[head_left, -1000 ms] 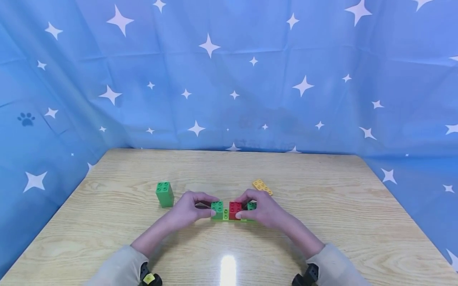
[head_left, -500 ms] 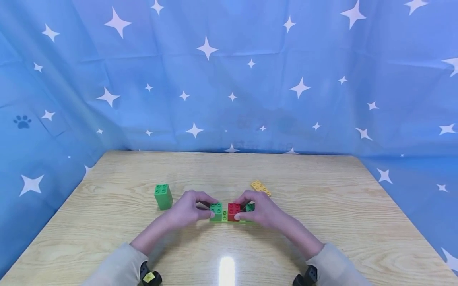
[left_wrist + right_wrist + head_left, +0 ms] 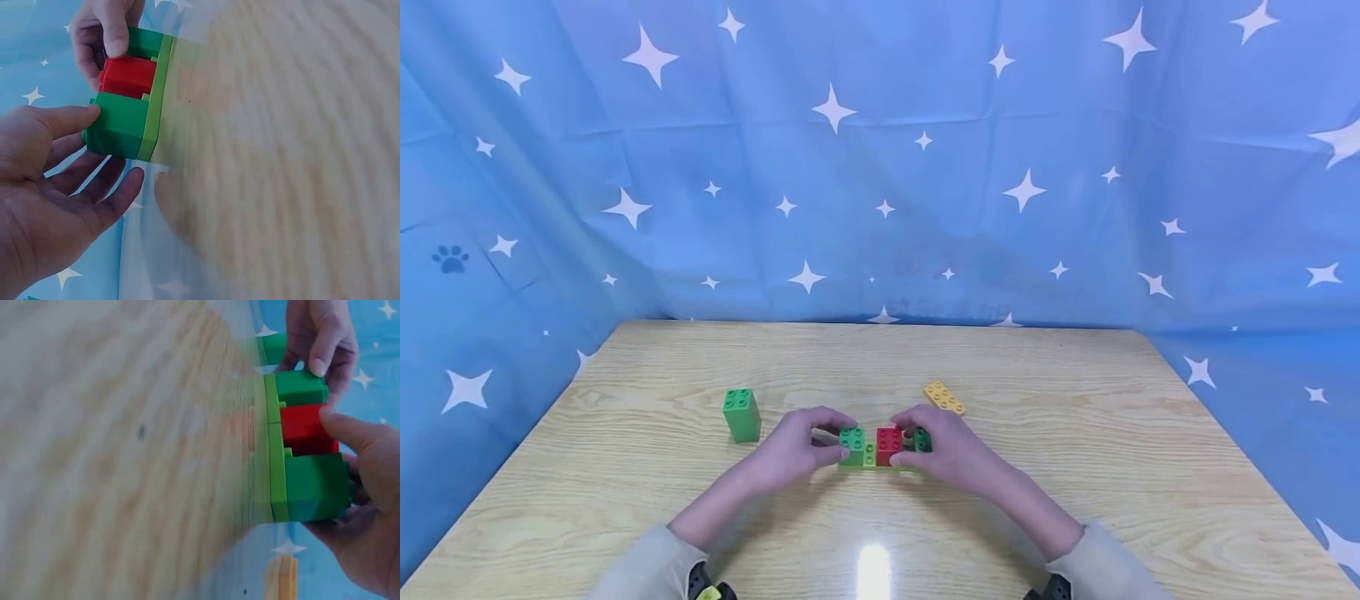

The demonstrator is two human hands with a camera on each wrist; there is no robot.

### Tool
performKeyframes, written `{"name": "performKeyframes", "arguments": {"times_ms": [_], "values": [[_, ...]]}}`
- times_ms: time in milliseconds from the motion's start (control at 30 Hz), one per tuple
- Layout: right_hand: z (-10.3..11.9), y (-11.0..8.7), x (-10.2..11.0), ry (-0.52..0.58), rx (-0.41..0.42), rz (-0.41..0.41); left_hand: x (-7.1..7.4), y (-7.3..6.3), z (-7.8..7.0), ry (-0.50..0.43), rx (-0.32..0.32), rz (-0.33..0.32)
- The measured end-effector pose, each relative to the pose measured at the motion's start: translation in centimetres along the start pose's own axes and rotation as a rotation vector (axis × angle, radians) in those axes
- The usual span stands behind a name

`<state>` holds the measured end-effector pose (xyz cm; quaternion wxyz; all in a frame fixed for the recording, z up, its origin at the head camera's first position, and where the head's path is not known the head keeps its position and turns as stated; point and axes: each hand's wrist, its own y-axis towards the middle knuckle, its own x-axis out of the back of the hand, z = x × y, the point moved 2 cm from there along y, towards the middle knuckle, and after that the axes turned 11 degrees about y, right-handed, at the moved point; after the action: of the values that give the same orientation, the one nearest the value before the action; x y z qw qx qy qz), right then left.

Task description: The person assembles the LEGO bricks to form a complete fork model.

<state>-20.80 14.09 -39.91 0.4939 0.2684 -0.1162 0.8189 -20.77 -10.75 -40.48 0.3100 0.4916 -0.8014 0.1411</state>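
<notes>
A light green base strip [image 3: 275,469] lies on the table, with a red brick [image 3: 889,447] between two green bricks on its studs. My left hand [image 3: 792,447] pinches the left green brick [image 3: 852,447], thumb on the near side and fingers at the back. In the left wrist view that thumb meets the edge of the brick. With thumb and fingertips my right hand [image 3: 951,447] pinches the red brick. The right green brick [image 3: 315,486] sits within the curve of that hand and is partly covered by it in the head view.
Left of the hands a tall green brick [image 3: 742,415] stands upright on the wooden table [image 3: 700,358]. A flat yellow plate [image 3: 944,397] lies just behind my right hand. A blue curtain [image 3: 880,167] with white stars hangs along the table's back and sides.
The head view has shifted slightly. Both hands stay at the same bricks, and the right green brick shows a little differently behind the right fingers.
</notes>
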Motion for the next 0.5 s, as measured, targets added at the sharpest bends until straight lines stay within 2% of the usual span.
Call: {"name": "performKeyframes", "arguments": {"times_ms": [167, 367, 500], "values": [[-1.0, -0.9, 1.6, 0.031, -0.014, -0.114, -0.1, 0.3, 0.0, -0.012, -0.016, 0.016], [-3.1, -1.4, 4.9, -0.061, -0.014, -0.327, -0.7, 1.0, -0.3, -0.044, -0.009, 0.016], [-4.2, -1.6, 6.0, -0.09, -0.046, -0.353, -1.5, 1.8, -0.7, -0.023, -0.022, 0.009]]}}
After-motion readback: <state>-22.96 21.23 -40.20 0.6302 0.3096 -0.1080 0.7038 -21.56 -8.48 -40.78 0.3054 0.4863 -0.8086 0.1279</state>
